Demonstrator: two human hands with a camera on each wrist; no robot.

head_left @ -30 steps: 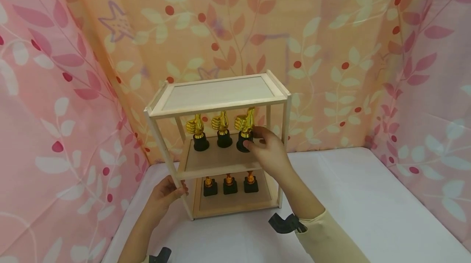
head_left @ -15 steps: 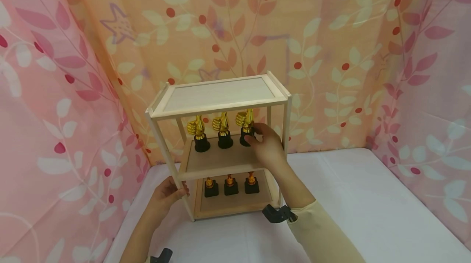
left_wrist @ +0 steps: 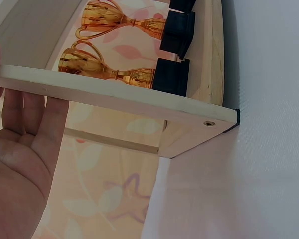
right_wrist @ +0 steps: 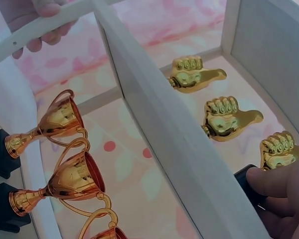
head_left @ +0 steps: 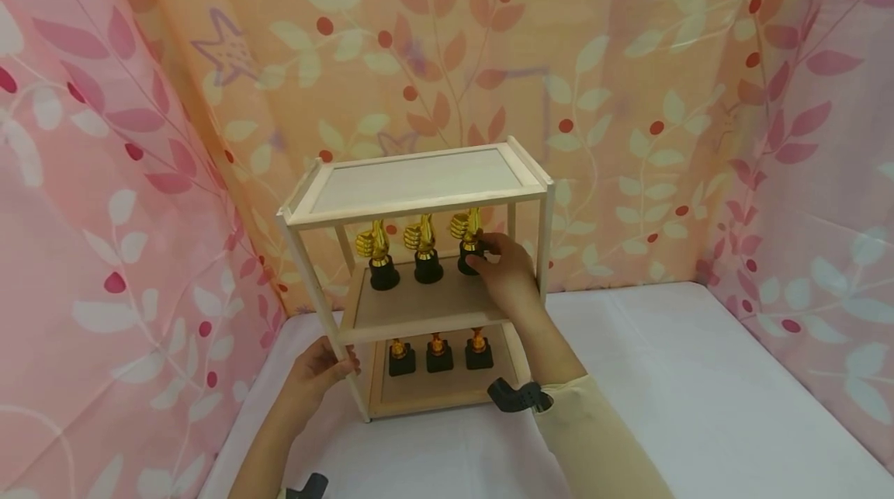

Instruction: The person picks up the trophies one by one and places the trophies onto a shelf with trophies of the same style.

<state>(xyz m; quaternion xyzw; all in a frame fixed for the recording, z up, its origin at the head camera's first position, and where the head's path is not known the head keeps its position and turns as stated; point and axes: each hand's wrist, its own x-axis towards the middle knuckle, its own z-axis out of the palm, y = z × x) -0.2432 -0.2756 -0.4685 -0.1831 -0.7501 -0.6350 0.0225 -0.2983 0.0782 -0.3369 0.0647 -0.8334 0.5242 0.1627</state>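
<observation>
A three-tier wooden shelf stands on the white table. On its middle tier, three gold thumbs-up trophies with black bases stand in a row: a left one, a middle one and a right one. My right hand reaches in from the right and pinches the right trophy's black base between thumb and fingers. My left hand grips the shelf's front left post, fingers wrapped behind it in the left wrist view.
Three gold cup trophies with square black bases stand on the bottom tier, beneath my right forearm's level. The top tier roofs the thumbs-up trophies closely. Patterned curtains hang behind and on both sides of the white table.
My right hand has pushed the right thumbs-up trophy slightly back and to the right, nearer in line with the other two. My left hand stays on the post.
</observation>
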